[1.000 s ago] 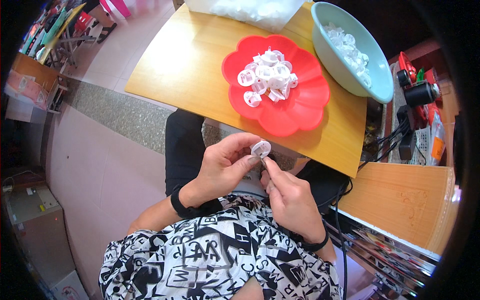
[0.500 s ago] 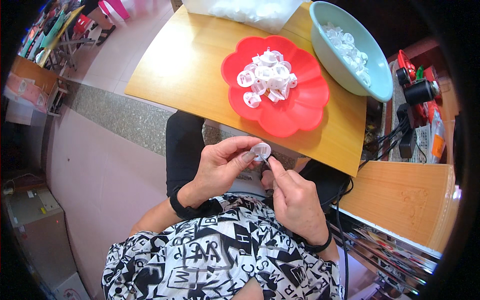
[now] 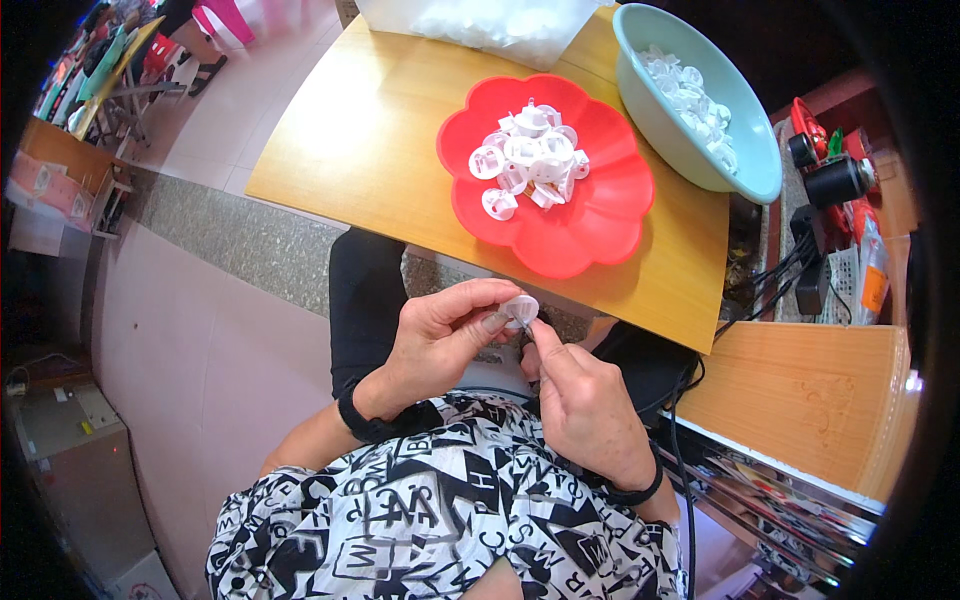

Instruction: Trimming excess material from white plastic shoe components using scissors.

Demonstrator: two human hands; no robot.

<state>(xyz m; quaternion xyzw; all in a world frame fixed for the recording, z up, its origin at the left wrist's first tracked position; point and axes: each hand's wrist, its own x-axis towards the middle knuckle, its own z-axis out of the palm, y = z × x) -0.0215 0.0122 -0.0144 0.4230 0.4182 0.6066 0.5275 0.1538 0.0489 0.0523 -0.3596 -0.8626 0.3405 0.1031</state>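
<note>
In front of my lap, my left hand (image 3: pixel 440 335) pinches a small white round plastic piece (image 3: pixel 521 309) between thumb and fingers. My right hand (image 3: pixel 590 400) is closed, its index finger stretched along a thin metallic tool (image 3: pixel 528 328) whose tip meets the piece; most of the tool is hidden in the hand. Just beyond them, on the table, a red flower-shaped dish (image 3: pixel 590 245) bears a heap of similar white plastic pieces (image 3: pixel 525 150).
The yellow wooden table (image 3: pixel 330 130) also carries a pale blue-green basin (image 3: pixel 640 100) of white pieces and a translucent bin (image 3: pixel 480 30). At right are a wooden cabinet top (image 3: pixel 790 390), cables (image 3: pixel 770 290) and a black cylindrical object (image 3: pixel 838 182). A grey cabinet (image 3: pixel 75 450) stands at left.
The white piece has tilted slightly in my left hand, its face turning. The tool's tip still touches it, and both hands have barely moved.
</note>
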